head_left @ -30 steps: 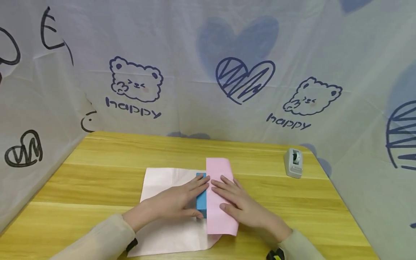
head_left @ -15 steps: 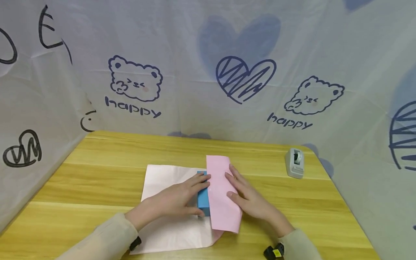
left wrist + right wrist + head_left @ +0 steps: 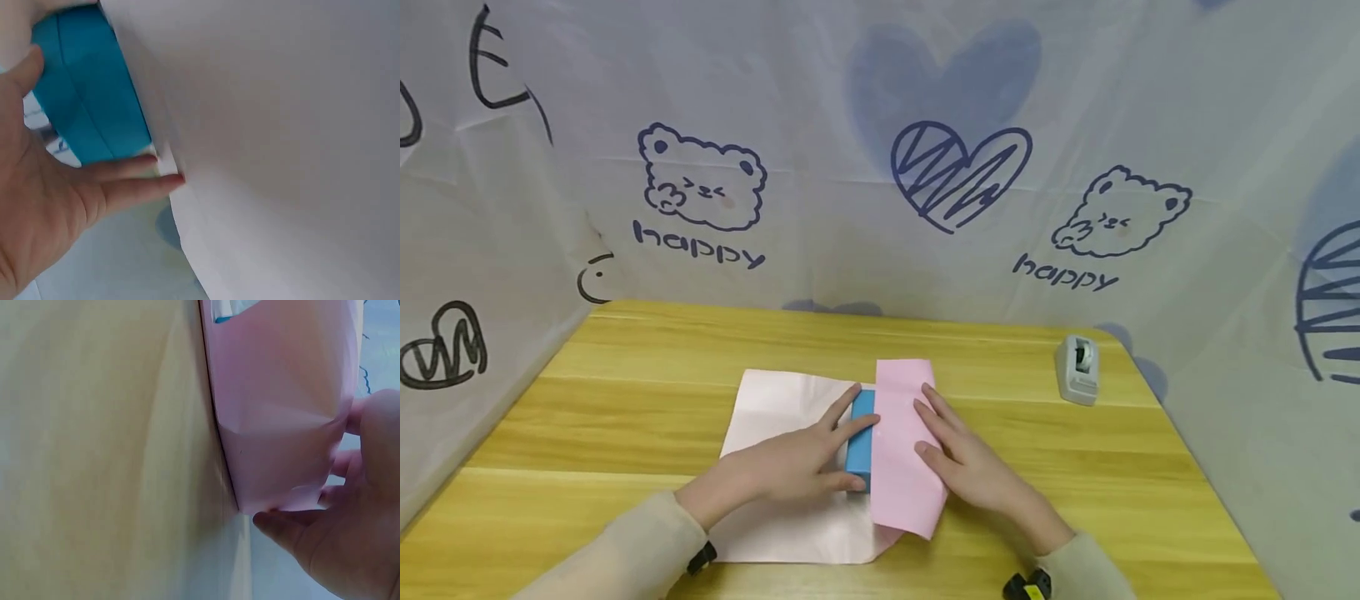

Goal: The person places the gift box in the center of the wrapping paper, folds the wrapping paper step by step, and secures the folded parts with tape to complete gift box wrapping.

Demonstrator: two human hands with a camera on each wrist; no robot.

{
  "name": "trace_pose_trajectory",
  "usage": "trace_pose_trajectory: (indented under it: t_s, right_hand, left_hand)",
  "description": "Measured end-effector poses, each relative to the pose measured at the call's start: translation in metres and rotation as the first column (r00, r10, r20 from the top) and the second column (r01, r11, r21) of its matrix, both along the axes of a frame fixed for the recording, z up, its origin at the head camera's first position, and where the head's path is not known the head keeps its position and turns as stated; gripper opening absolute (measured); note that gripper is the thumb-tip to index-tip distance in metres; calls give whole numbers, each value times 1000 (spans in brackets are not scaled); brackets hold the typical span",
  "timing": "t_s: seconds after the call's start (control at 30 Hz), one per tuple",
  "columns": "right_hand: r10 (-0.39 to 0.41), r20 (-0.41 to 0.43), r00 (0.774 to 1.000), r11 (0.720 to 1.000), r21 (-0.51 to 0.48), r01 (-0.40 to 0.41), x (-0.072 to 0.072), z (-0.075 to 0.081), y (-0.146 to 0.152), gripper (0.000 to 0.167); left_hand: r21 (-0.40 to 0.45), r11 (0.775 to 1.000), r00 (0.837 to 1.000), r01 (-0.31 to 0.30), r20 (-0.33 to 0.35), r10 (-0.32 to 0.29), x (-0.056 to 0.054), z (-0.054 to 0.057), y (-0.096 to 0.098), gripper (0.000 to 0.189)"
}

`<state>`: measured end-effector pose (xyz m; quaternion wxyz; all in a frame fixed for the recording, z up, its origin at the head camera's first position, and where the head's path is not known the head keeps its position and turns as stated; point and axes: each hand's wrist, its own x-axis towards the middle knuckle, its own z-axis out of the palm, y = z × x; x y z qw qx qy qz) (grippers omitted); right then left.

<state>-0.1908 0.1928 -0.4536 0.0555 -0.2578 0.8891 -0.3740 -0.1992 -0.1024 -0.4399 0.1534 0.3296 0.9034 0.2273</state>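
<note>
A blue box (image 3: pixel 861 433) lies on a large sheet of paper (image 3: pixel 805 533), pale on its upper side. The sheet's right part is folded over the box, showing its pink side (image 3: pixel 906 450). My left hand (image 3: pixel 797 462) spans the box's uncovered strip, thumb at its near end and fingers spread towards its far end. One finger touches the pink flap's edge. In the left wrist view the box (image 3: pixel 94 87) sits between thumb and straight fingers. My right hand (image 3: pixel 977 458) rests its extended fingers on the flap's right side. The right wrist view shows the pink side fold (image 3: pixel 281 425) beside that hand.
A grey tape dispenser (image 3: pixel 1078 371) stands at the back right of the wooden table (image 3: pixel 700 342). Behind the table hangs a pale cloth (image 3: pixel 820 100) with printed bears and hearts. More cloth (image 3: pixel 475 208) hangs at the left.
My right hand has slid from the top of the flap towards its right side. The left hand's fingers have spread apart, one reaching the box's far end. The flap's near end has shifted slightly.
</note>
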Motion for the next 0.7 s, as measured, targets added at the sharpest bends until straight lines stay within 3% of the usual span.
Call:
trace_pose_trajectory:
  t_s: [0.43, 0.6, 0.7]
  right_hand:
    - [-9, 58, 998, 1000, -9, 9, 0, 0, -1, 64]
    - [-3, 38, 999, 1000, -11, 4, 1, 0, -2, 66]
    - [-7, 19, 1000, 1000, 3, 7, 2, 1, -2, 67]
  left_hand:
    - [85, 994, 997, 73, -31, -71, -6, -2, -10, 83]
    - [81, 992, 995, 95, -44, -92, -5, -2, -11, 85]
    - [62, 993, 992, 99, -85, -93, -5, -2, -11, 87]
